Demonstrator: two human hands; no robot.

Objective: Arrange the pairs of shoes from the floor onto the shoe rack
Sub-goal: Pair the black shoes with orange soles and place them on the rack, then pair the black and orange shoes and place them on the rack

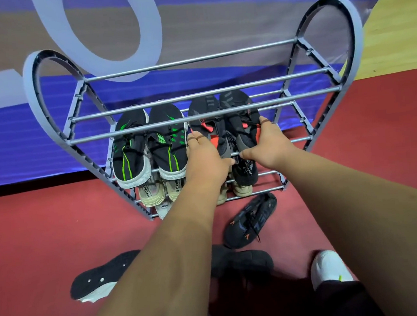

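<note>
A grey shoe rack (191, 93) with metal bars stands on the red floor. On its middle shelf sits a black-and-green pair (148, 145) at the left. Beside it is a black-and-orange pair (224, 123), held from both sides: my left hand (206, 155) grips the left shoe, my right hand (264, 145) grips the right shoe. Beige shoes (155, 191) rest on the lower shelf. On the floor lie a dark shoe with orange marks (250, 221), a black shoe turned sole up (99, 278) and another black shoe (239, 261) behind my left arm.
A blue, white and brown banner (116, 35) hangs right behind the rack. Wooden flooring (397, 23) shows at the far right. A white shoe on a foot (328, 268) stands at the lower right, near the loose shoes.
</note>
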